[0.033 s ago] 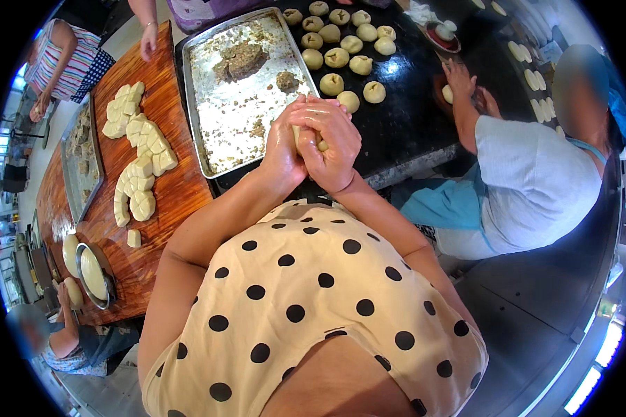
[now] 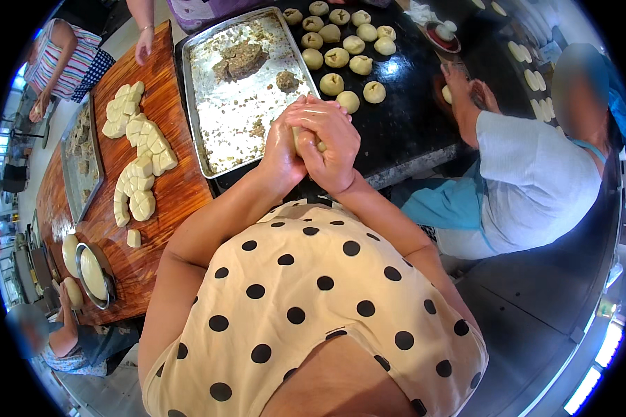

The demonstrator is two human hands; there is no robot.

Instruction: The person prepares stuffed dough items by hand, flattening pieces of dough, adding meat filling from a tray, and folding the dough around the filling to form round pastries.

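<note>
My left hand [image 2: 282,149] and my right hand [image 2: 334,139] are cupped together around a pale dough ball [image 2: 320,146], just past the near right corner of a metal tray [image 2: 209,149]. Only a bit of the dough shows between the fingers; the rest is hidden. On the tray sit a large mound of brown crumbly filling [image 2: 241,60], a smaller filling ball [image 2: 286,81] and scattered crumbs. Beyond my hands, rows of round filled dough buns [image 2: 332,85] rest on a black surface [image 2: 403,97], some with pinched, creased tops.
Cut dough pieces [image 2: 153,144] lie on the wooden table [image 2: 69,187] at left, near a second filling tray [image 2: 73,149] and a metal bowl [image 2: 96,274]. A co-worker [image 2: 535,181] works close on my right. Another person's hand [image 2: 144,47] hangs over the table's far end.
My hands stay wrapped round the dough ball, with only a slight shift of the right one. The other person's hand at the far left dips a little; the right co-worker's hands shift slightly.
</note>
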